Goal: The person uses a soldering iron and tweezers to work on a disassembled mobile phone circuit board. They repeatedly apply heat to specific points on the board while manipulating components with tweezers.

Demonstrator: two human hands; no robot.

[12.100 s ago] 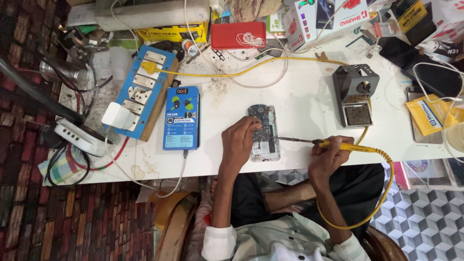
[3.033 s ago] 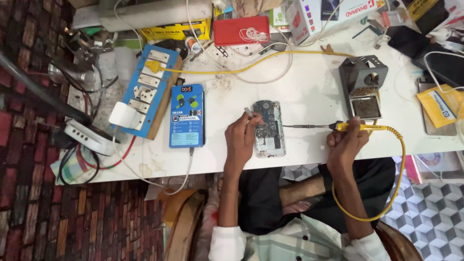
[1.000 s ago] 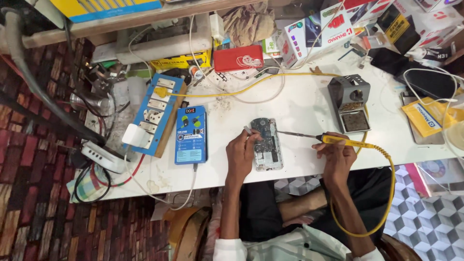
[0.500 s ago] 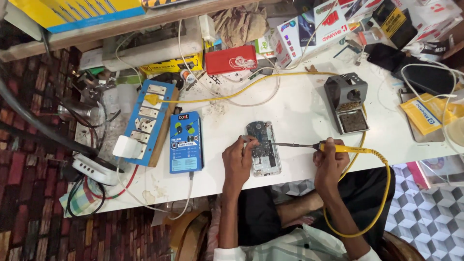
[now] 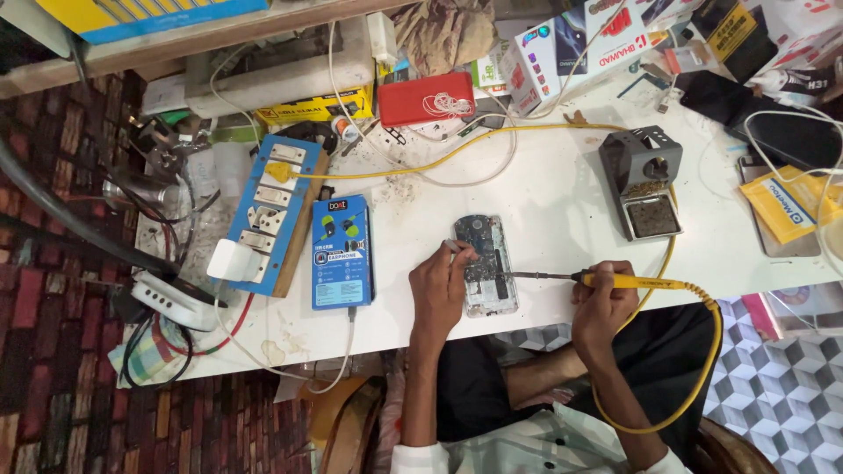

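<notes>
Right hand [image 5: 604,303] closed around yellow iron [image 5: 615,281], metal tip pointing left, axis horizontal; left hand [image 5: 442,285] pinching thin tool over opened phone [image 5: 486,263], long axis vertical.

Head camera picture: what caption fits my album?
Right hand touches yellow soldering iron to opened phone; left hand steadies it.

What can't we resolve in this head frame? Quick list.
- Head view: contact of the soldering iron tip with the opened phone is too small to make out.
- What the left hand pinches at the phone's top corner is too small and partly under its fingers.
- Right hand covers part of the iron's grip.
- Phone's left edge is hidden by the left hand.
- Yellow cable partly passes behind the right forearm.
</notes>
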